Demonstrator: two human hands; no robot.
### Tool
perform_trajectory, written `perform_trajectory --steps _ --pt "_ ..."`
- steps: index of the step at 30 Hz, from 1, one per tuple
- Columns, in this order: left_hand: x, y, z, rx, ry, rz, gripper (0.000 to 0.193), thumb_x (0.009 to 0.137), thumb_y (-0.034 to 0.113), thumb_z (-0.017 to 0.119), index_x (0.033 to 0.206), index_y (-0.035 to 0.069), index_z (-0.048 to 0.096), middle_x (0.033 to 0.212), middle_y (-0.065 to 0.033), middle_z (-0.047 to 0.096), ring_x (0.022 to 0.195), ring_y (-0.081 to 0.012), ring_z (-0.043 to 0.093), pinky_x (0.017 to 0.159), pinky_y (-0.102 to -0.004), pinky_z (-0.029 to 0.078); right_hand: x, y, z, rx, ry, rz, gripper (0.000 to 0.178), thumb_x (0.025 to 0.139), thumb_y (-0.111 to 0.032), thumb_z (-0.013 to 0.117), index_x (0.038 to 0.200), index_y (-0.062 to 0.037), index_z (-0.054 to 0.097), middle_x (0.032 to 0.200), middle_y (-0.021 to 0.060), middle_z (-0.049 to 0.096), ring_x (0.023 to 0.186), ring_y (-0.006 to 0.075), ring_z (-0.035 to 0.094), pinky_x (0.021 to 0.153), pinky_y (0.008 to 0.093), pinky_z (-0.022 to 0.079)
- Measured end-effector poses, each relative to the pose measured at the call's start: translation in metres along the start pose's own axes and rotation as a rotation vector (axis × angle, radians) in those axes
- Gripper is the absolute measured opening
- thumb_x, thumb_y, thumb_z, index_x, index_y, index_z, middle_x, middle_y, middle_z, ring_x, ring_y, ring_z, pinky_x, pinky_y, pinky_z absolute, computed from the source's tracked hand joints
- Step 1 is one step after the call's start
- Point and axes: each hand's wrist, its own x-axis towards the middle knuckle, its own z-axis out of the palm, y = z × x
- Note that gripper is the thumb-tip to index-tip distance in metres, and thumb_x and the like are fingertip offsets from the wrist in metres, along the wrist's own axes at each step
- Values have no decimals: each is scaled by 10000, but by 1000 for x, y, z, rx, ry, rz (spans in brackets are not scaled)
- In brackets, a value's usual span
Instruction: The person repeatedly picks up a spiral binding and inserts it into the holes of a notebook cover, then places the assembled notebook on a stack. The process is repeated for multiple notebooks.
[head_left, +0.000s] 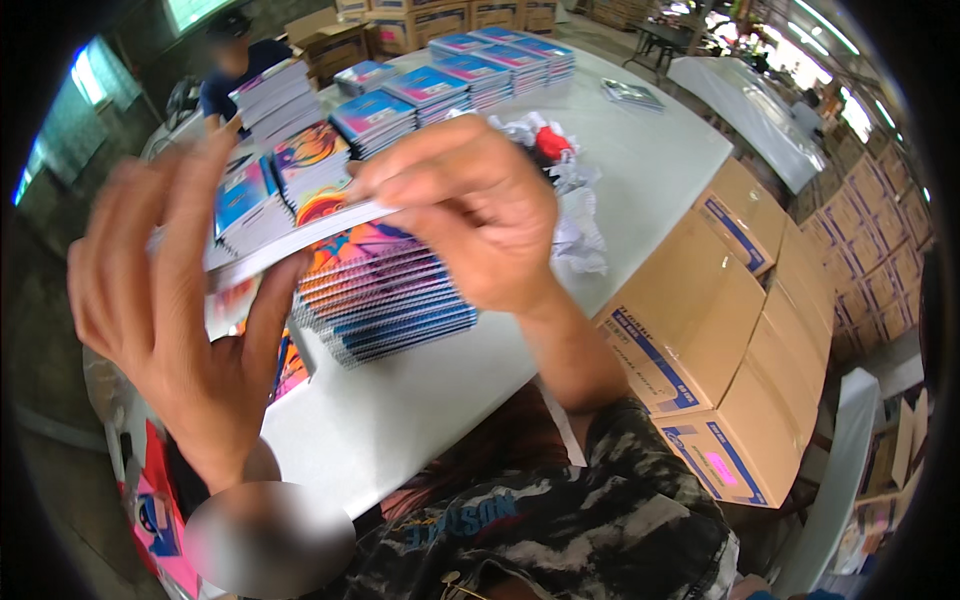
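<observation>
Edge-on in front of me is a spiral notebook [300, 238], its white page edges toward me. My right hand [480, 215] pinches its right end between thumb and fingers. At the other end is my left hand [170, 290], smeared by motion, with its thumb below the notebook and its fingers above. Under them a fanned stack of spiral notebooks [400, 310] with orange, purple and blue covers lies on the white table [400, 420]. Just behind the held notebook, more notebooks [310, 150] stand in piles, partly covered by my hands.
Several blue-and-pink notebook stacks [430, 88] line the far side. Crumpled white paper [580, 225] lies at the table's right. Cardboard boxes [690, 310] stand against the right edge. Across the table, at the left, is another person [240, 70] beside a tall notebook pile [275, 105].
</observation>
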Motion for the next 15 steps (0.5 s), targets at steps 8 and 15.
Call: perform_trajectory --steps 8,15 --pt "-10 -26 58 -812 288 -739 232 885 206 593 981 0 641 762 7 618 627 -48 544 523 -174 433 -9 11 -11 -879 186 -40 602 756 -87 677 1300 -25 425 1304 181 440 1273 351 319 1043 421 255" --pt "-99 -70 203 -335 -241 -495 344 880 285 543 992 -36 596 781 -166 622 705 -268 597 659 -399 451 -100 74 -49 -804 27 670 478 799 -125 616 1236 19 483 1226 260 505 1190 340 464 990 351 351"
